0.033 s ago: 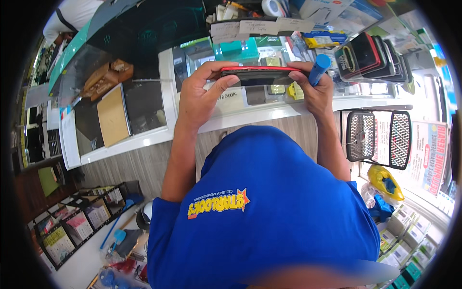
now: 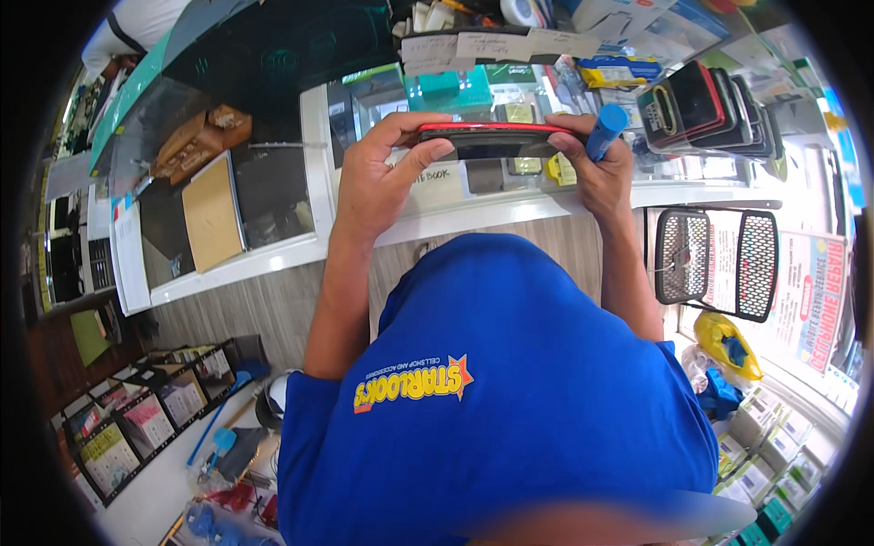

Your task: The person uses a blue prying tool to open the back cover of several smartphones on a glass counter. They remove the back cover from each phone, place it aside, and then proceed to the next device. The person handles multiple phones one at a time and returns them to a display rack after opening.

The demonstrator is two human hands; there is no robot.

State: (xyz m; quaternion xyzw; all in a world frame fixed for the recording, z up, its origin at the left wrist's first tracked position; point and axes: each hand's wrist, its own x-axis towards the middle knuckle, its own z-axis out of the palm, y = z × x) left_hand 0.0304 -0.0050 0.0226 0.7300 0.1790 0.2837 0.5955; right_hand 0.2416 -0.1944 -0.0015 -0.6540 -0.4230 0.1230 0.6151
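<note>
A phone with a red edge and a dark screen side is held sideways above the counter, seen almost edge-on. My left hand grips its left end, thumb on the near face and fingers behind. At the other end my right hand holds it the same way. A short blue cylinder with a lighter blue round top, like a thick marker, sticks up from my right hand beside the phone. What the phone's screen shows cannot be made out.
Under my hands runs a white-edged glass counter with boxes inside. To the right stands a stack of phone-like slabs. A brown notebook and a wooden box lie left. A black mesh rack is at right.
</note>
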